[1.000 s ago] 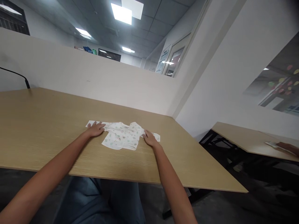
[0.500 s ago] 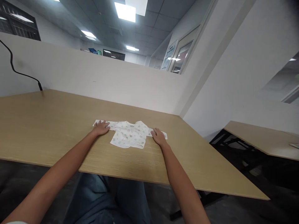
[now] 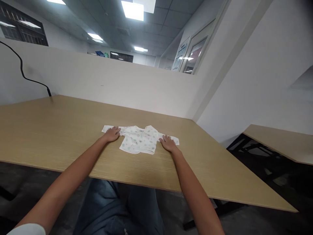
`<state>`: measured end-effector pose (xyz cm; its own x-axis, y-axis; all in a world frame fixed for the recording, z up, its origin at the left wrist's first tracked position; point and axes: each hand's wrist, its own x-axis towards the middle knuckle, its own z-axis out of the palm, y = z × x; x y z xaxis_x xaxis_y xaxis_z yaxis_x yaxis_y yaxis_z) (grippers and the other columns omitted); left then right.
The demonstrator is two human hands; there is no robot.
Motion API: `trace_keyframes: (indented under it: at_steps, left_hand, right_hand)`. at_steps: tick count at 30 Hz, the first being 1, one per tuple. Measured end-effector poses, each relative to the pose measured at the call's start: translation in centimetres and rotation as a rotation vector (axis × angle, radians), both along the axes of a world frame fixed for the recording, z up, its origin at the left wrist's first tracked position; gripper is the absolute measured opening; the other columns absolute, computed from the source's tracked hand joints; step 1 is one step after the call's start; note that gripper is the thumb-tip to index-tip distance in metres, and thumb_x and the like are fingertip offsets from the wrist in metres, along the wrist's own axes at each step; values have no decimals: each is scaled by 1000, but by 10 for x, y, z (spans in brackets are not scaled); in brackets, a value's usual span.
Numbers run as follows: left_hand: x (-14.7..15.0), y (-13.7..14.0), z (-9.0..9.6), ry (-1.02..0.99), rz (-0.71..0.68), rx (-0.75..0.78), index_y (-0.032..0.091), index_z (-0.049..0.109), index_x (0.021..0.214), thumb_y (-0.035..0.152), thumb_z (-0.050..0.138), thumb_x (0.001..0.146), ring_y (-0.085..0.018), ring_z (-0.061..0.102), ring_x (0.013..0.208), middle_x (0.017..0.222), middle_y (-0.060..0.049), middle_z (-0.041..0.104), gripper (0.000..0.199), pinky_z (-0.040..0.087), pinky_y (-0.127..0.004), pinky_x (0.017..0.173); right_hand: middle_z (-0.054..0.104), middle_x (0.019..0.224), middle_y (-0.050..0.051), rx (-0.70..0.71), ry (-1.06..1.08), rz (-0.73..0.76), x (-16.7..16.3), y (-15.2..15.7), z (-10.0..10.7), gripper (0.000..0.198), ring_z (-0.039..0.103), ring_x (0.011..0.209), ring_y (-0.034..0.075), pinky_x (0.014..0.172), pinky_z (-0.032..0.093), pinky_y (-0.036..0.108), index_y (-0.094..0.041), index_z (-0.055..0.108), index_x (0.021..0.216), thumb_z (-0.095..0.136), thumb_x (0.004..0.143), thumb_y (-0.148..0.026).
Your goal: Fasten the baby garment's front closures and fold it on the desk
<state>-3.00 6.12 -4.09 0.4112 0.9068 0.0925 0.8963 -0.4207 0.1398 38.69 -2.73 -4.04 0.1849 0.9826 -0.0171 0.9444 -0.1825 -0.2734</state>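
Note:
A small white baby shirt (image 3: 139, 141) with a scattered pale green print lies spread flat on the wooden table (image 3: 137, 169). Its sleeves stretch out to both sides and the neckline faces away from me. My left hand (image 3: 112, 133) rests palm down on the left sleeve, fingers extended, with the cuff showing beyond it. On the opposite side, my right hand (image 3: 168, 143) lies on the right sleeve near the body of the shirt, its fingers apart. Neither hand grips the cloth; my palms hide parts of the sleeves.
A white partition (image 3: 127, 85) rises along the table's far edge. At the back left, a black cable (image 3: 34, 80) runs down to the tabletop. Another table (image 3: 281, 140) stands at the right, beyond a white wall (image 3: 256, 88).
My left hand has slid inward along its sleeve, baring more of the cuff. The right hand has also shifted slightly inward. The whole view has turned a little to the left.

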Motion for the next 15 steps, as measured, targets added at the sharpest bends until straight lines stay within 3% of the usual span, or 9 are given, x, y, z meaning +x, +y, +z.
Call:
trace_keyframes:
  at_steps: [15]
  left_hand:
    - [0, -7, 4, -26, 6, -65, 23, 34, 156, 50, 17, 100, -27, 18, 153, 165, -8, 24, 65, 17, -51, 122]
  right_hand:
    - [29, 162, 18, 48, 10, -21, 13, 3, 0, 65, 23, 151, 29, 122, 15, 49, -8, 39, 152, 27, 102, -49]
